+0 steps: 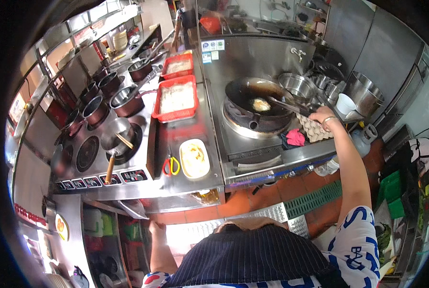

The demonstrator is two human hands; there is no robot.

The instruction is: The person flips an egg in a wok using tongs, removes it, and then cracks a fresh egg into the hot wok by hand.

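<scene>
My right hand (321, 116) is closed around the handle of a metal cooking utensil (288, 105), whose far end is in a large black wok (243, 94). Beside that end, an egg-like piece of food (261, 104) with white and yellow-brown parts lies in the wok. The wok sits on a round burner (232, 124). Low on the left, near the counter's front edge, is my left hand (157, 228); its fingers look curled, but whether it holds anything cannot be seen.
Right of the wok are a cardboard egg tray (313, 129), a pink cloth (295, 138) and steel bowls (297, 86). Leftward stand red baskets (174, 115), a white dish of food (194, 158), scissors (171, 165), and a strainer pan with chopsticks (115, 135) on a multi-ring stove.
</scene>
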